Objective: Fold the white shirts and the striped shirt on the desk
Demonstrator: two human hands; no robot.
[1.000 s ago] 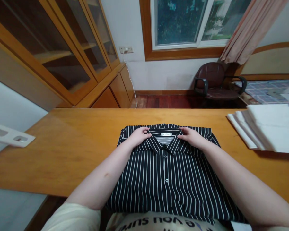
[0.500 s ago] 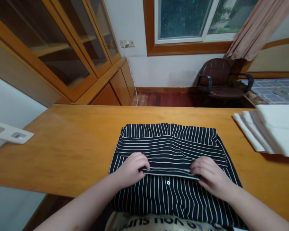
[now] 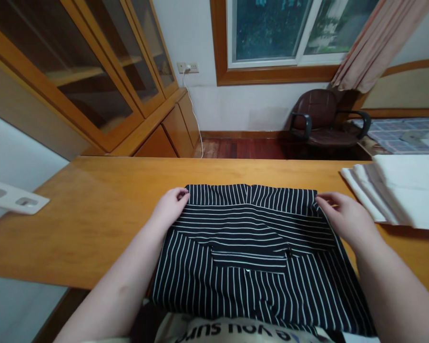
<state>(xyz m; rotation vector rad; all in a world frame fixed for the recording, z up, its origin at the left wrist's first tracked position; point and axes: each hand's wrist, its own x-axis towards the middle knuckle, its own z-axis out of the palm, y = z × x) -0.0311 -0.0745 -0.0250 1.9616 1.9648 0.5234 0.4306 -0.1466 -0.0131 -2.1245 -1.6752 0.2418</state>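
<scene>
While left fingers (image 3: 181, 202) pinch striped shirt (image 3: 252, 233) | right fingers (image 3: 324, 206) likewise

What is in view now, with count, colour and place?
table: 1, tan, foreground
striped shirt: 1, black and white, on table
folded material: 1 stack, white, table's right side
slotted piece: 1, white, left edge
cabinet: 1, brown, upper left
wall: 1, white, beyond table
socket plate: 1, white, on wall
cord: 1, white, below socket plate
window: 1, white frame, on wall
curtain: 1, pink, right of window
chair: 1, brown, below curtain
bed: 1, blue checked cover, far right
floor: 1, reddish, beyond table
unclear scrap: 1, white, bottom right
person's top: 1, cream, bottom edge
left grip: 1 bare hand, shirt's far left corner
right grip: 1 bare hand, shirt's far right corner
</scene>
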